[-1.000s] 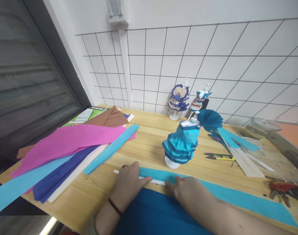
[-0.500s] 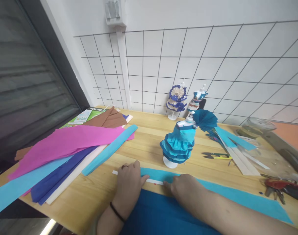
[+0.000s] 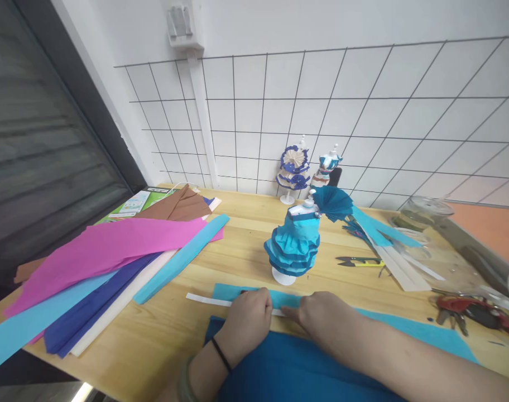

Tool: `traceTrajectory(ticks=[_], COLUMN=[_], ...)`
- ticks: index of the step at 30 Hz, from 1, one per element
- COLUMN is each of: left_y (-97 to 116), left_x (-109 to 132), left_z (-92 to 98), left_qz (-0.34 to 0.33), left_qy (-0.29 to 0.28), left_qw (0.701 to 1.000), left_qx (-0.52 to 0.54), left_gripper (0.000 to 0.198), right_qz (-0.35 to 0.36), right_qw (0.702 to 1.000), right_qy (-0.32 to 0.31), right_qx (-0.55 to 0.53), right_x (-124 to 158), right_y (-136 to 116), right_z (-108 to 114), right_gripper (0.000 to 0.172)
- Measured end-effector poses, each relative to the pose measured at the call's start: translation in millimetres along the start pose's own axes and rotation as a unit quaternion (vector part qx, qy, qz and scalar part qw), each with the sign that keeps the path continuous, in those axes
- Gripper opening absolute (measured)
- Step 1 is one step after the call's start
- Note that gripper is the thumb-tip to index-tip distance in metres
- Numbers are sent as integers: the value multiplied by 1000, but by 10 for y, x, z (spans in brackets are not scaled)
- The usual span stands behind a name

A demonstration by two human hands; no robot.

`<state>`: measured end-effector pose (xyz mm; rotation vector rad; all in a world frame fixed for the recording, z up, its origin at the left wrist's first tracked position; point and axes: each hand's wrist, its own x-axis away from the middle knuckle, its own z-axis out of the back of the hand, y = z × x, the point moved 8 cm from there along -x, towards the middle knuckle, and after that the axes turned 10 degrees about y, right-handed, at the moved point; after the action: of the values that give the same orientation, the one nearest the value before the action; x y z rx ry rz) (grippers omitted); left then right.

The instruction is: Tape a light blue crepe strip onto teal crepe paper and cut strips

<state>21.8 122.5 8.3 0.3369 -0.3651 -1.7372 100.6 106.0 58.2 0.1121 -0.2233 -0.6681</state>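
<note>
A narrow white tape strip point(image 3: 208, 300) lies along the near edge of a long light-blue crepe paper band point(image 3: 409, 326), its left end reaching past the band onto the wood. My left hand point(image 3: 251, 314), fingers curled, presses on the strip. Just to its right, my right hand point(image 3: 325, 318) is closed, with the index fingertip down on the strip. Below both hands spreads a dark-blue crepe paper sheet point(image 3: 275, 363), partly under my forearms. Behind them stands a small dress form point(image 3: 294, 237) in a ruffled blue paper dress with a pleated fan at its shoulder.
Crepe paper sheets in pink point(image 3: 124, 240), navy and other colours overlap at the left. Two more dress forms point(image 3: 294, 167) stand by the wall grid. Yellow-handled snips point(image 3: 361, 261), paper strips point(image 3: 401, 268), keys point(image 3: 453, 318) and a clear container point(image 3: 428, 211) lie at the right.
My left hand has slid right along the white strip, closer to my right hand, uncovering the band's left end. Its fingers are more curled. The whole view has shifted slightly.
</note>
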Motion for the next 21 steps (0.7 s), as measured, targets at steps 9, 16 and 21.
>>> traceTrajectory(ticks=[9, 16, 21], left_y=[6, 28, 39], left_x=[-18, -46, -77], left_z=[-38, -44, -61], left_qz=[8, 24, 37], left_qy=[-13, -29, -36], left_qw=[1000, 999, 998], left_qx=[-14, -26, -39], left_gripper=[17, 11, 14], right_qz=[45, 43, 50], right_qw=[997, 992, 993], right_qy=[50, 79, 62], right_qx=[45, 85, 89], right_x=[482, 497, 513], right_y=[221, 304, 309], right_z=[-195, -277, -297], right_gripper=[51, 55, 45])
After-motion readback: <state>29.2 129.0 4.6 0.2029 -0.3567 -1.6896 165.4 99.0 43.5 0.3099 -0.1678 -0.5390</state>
